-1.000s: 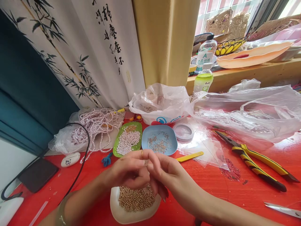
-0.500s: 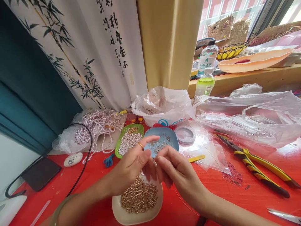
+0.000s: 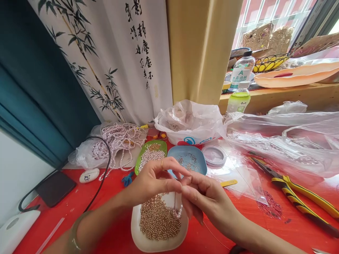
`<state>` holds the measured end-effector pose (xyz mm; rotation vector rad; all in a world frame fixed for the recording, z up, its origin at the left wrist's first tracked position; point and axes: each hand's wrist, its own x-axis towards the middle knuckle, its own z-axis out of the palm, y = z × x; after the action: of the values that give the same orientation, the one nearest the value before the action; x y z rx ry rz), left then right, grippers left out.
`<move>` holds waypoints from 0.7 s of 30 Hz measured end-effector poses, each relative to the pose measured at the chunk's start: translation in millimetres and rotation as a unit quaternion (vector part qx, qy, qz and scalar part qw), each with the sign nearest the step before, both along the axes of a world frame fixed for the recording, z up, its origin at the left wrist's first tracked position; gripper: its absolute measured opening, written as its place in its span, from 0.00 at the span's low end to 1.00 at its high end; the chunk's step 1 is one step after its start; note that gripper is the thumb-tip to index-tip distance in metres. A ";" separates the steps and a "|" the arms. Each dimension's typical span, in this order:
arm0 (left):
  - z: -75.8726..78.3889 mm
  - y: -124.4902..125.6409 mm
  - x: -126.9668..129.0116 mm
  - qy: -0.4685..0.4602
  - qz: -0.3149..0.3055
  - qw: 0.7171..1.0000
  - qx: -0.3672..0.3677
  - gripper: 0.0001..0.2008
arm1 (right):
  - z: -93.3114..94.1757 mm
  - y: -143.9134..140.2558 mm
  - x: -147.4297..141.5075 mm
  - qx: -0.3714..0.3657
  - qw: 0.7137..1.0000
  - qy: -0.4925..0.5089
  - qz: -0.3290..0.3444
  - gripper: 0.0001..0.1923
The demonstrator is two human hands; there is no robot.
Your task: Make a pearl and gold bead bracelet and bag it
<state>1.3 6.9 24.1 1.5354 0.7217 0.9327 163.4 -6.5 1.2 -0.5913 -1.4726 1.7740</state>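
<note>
Pinching a short strand of pale pearls (image 3: 177,211) between them, both hands meet at lower centre of frame, just above the white dish (image 3: 137,234) of gold beads (image 3: 159,220). Left hand (image 3: 152,181), gold ring on one finger, has fingers curled w/ thumb & forefinger closed on the top of the strand; right hand (image 3: 205,197) fingertips narrow, closed on the same thread. Strand hangs down, its lowest pearls over the dish's right edge.

Behind the hands: green tray (image 3: 140,160) of pearls, blue dish (image 3: 197,155) w/ small metal pins, clear thread spool (image 3: 214,156). Yellow stick (image 3: 229,183) right of the hands. Pliers (image 3: 299,201), yellow/black grips, at right on the red desk (image 3: 251,225). Pearl strings (image 3: 116,143) on a plastic bag at left-centre. Bottles (image 3: 239,86) at upper right: one label shows a big "A", rest too small to read. Curtain (image 3: 143,53) at upper centre carries a column of black Chinese calligraphy + bamboo print.
</note>
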 end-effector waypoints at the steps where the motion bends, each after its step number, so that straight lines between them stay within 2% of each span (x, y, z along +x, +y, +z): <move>1: 0.2 0.3 -0.7 -0.008 -0.019 1.000 -0.012 0.08 | 0.8 0.3 0.5 -0.002 1.000 -0.002 0.014 0.15; 6: 0.8 0.8 -3.5 -0.037 -0.060 0.997 -0.032 0.07 | 3.5 2.9 2.3 -0.037 0.997 -0.005 0.070 0.14; 9: 1.6 1.6 -4.6 -0.028 -0.073 0.997 -0.025 0.11 | 3.4 5.5 2.8 -0.053 0.993 0.000 0.104 0.14; 12: 3.1 2.0 -5.5 -0.006 -0.079 0.997 -0.008 0.07 | 1.9 8.2 3.3 -0.074 0.987 -0.001 0.142 0.12; 15: 4.6 1.1 -5.6 -0.002 -0.062 0.998 0.004 0.05 | -0.5 10.4 3.8 -0.097 0.983 0.005 0.153 0.12; 21: 7.1 0.0 -4.7 0.029 0.006 0.998 0.049 0.02 | 3.1 12.5 6.9 -0.100 0.986 -0.003 0.130 0.12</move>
<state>-3.3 6.9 31.2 1.6514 0.7364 0.9474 170.3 6.0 4.3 -0.5223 -1.4389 2.1418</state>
